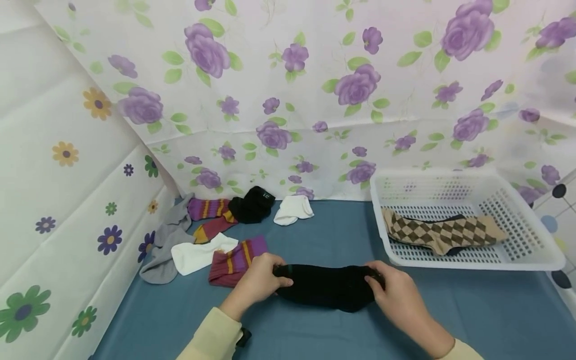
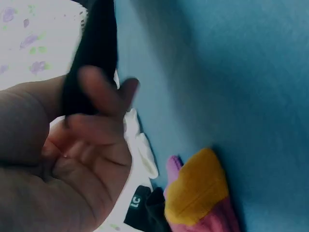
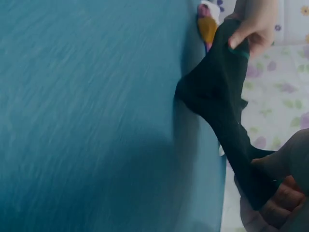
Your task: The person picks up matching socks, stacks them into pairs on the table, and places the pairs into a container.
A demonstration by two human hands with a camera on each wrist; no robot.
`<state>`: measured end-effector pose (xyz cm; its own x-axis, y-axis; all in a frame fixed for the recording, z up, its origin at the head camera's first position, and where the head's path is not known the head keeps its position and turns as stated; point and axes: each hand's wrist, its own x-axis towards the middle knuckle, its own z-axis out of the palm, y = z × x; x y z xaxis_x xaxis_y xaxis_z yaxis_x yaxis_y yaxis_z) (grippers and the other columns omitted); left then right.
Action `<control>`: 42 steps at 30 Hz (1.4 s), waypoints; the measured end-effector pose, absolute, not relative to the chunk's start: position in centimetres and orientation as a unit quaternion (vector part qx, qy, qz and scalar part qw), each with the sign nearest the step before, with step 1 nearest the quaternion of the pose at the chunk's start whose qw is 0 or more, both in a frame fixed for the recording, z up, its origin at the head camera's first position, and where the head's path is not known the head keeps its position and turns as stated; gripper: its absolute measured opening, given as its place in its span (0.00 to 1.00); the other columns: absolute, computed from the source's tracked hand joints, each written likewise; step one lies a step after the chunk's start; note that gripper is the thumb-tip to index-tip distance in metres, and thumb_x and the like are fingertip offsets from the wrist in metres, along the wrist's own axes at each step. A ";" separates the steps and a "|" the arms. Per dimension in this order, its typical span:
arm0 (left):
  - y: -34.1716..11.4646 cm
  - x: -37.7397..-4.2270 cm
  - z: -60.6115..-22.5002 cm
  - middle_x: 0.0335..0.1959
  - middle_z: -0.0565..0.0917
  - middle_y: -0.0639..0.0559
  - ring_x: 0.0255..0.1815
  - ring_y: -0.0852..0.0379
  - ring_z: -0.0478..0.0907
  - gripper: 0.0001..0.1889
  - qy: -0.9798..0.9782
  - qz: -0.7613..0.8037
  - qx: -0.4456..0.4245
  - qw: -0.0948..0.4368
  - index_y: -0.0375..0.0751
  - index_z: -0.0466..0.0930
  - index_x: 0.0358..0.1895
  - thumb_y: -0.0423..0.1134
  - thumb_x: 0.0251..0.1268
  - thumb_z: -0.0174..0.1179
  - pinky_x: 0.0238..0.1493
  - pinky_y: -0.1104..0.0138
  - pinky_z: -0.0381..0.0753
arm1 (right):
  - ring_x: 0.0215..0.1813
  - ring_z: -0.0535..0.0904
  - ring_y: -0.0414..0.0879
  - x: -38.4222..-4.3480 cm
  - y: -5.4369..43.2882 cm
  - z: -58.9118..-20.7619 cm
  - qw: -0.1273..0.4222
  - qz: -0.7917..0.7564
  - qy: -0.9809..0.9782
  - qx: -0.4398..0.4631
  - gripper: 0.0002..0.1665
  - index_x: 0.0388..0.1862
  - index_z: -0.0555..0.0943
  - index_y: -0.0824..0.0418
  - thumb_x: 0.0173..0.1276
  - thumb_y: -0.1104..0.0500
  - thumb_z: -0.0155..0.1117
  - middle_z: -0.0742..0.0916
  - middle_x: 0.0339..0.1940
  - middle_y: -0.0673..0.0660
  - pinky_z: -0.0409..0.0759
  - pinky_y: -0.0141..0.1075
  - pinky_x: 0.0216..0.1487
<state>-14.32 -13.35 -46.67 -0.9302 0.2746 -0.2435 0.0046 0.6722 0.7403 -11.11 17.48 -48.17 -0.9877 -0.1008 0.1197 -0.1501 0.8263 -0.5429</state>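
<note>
The largest thing before me is the flowered cloth, which hangs behind my work. In front of it lies the blue table. On the right side of the table stands the white basket, with a brown checked sock lying inside it, over something dark. On the left lie loose socks, among them a grey sock, a striped sock and a white sock.

The long black sock is between my two hands, in front of me and to the left of the basket, stretched sideways. My left hand pinches one end between thumb and fingers; my right hand pinches the other end in the same way.

The smallest detail is a green mark close to my left thumb. I think that the step is to straighten this sock. To do it well, I should pull both ends equally and only gently, because knitted cloth probably stretches easily. The lower edge sags near my right hand, so there I would smooth it first. Whether it is one layer or two, I cannot tell.
</note>
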 end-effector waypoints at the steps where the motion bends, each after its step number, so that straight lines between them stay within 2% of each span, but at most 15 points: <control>1: -13.2 -14.2 -46.9 0.30 0.82 0.51 0.23 0.58 0.77 0.10 0.903 0.388 0.080 0.166 0.42 0.83 0.38 0.41 0.53 0.69 0.25 0.65 0.77 | 0.35 0.82 0.38 -11.2 17.6 -48.4 0.036 0.283 -0.957 0.060 0.13 0.45 0.81 0.50 0.59 0.57 0.68 0.87 0.38 0.48 0.78 0.35 0.32; 4: -13.0 -14.0 -47.3 0.28 0.81 0.56 0.29 0.58 0.73 0.05 0.916 0.365 0.080 0.144 0.45 0.83 0.32 0.39 0.53 0.68 0.31 0.66 0.74 | 0.29 0.78 0.35 -11.5 17.9 -49.0 0.018 0.278 -0.959 0.047 0.12 0.44 0.81 0.51 0.59 0.57 0.68 0.87 0.35 0.48 0.74 0.31 0.27; 7: -12.7 -13.9 -47.6 0.28 0.82 0.56 0.30 0.59 0.74 0.04 0.927 0.349 0.073 0.115 0.46 0.83 0.31 0.38 0.53 0.68 0.33 0.66 0.76 | 0.25 0.74 0.35 -11.8 18.2 -49.3 0.006 0.279 -0.959 0.043 0.12 0.44 0.81 0.52 0.60 0.57 0.68 0.85 0.30 0.47 0.70 0.30 0.24; 11: -12.5 -13.7 -47.7 0.32 0.83 0.53 0.31 0.60 0.75 0.05 0.944 0.310 0.066 0.091 0.44 0.83 0.34 0.35 0.53 0.68 0.35 0.64 0.79 | 0.21 0.71 0.36 -12.0 18.3 -49.5 -0.014 0.277 -0.960 0.042 0.14 0.45 0.81 0.55 0.59 0.55 0.68 0.81 0.22 0.44 0.68 0.31 0.23; 14: -12.5 -13.6 -47.6 0.35 0.83 0.50 0.31 0.58 0.75 0.07 0.952 0.286 0.059 0.095 0.42 0.83 0.37 0.34 0.53 0.68 0.36 0.62 0.81 | 0.21 0.71 0.36 -12.1 18.4 -49.7 -0.026 0.272 -0.961 0.041 0.16 0.45 0.81 0.56 0.58 0.54 0.69 0.81 0.21 0.44 0.70 0.32 0.25; 21: -12.6 -13.6 -47.7 0.36 0.84 0.48 0.31 0.57 0.75 0.07 0.955 0.272 0.052 0.106 0.40 0.83 0.37 0.32 0.54 0.66 0.37 0.61 0.82 | 0.30 0.78 0.34 -12.5 18.6 -50.5 -0.031 0.280 -0.958 0.050 0.17 0.44 0.82 0.55 0.56 0.54 0.71 0.86 0.29 0.47 0.77 0.33 0.30; 27: -12.4 -13.7 -47.9 0.38 0.83 0.48 0.33 0.56 0.76 0.09 0.956 0.271 0.041 0.109 0.41 0.82 0.40 0.32 0.55 0.66 0.42 0.58 0.82 | 0.30 0.79 0.34 -12.5 18.8 -50.9 -0.033 0.290 -0.955 0.049 0.16 0.43 0.82 0.56 0.55 0.55 0.72 0.87 0.31 0.48 0.77 0.32 0.29; 33: -12.6 -14.0 -48.3 0.37 0.84 0.49 0.31 0.58 0.75 0.08 0.958 0.264 0.052 0.098 0.42 0.82 0.40 0.33 0.56 0.65 0.40 0.61 0.82 | 0.30 0.79 0.35 -12.5 19.0 -51.1 -0.028 0.289 -0.955 0.050 0.17 0.44 0.82 0.56 0.54 0.55 0.72 0.87 0.32 0.49 0.78 0.32 0.29; 38: -12.5 -14.0 -48.1 0.40 0.84 0.47 0.36 0.57 0.78 0.11 0.966 0.247 0.054 0.060 0.41 0.82 0.43 0.36 0.56 0.65 0.41 0.60 0.82 | 0.32 0.79 0.36 -12.4 19.0 -50.6 -0.012 0.269 -0.962 0.051 0.19 0.46 0.82 0.55 0.55 0.55 0.72 0.87 0.38 0.50 0.77 0.34 0.30; 42: -12.1 -13.6 -47.5 0.41 0.84 0.49 0.41 0.55 0.80 0.13 0.973 0.223 0.061 0.000 0.42 0.82 0.45 0.40 0.57 0.66 0.42 0.59 0.82 | 0.39 0.81 0.42 -11.9 18.5 -50.1 0.023 0.247 -0.966 0.070 0.20 0.47 0.81 0.55 0.55 0.55 0.72 0.86 0.42 0.52 0.79 0.40 0.35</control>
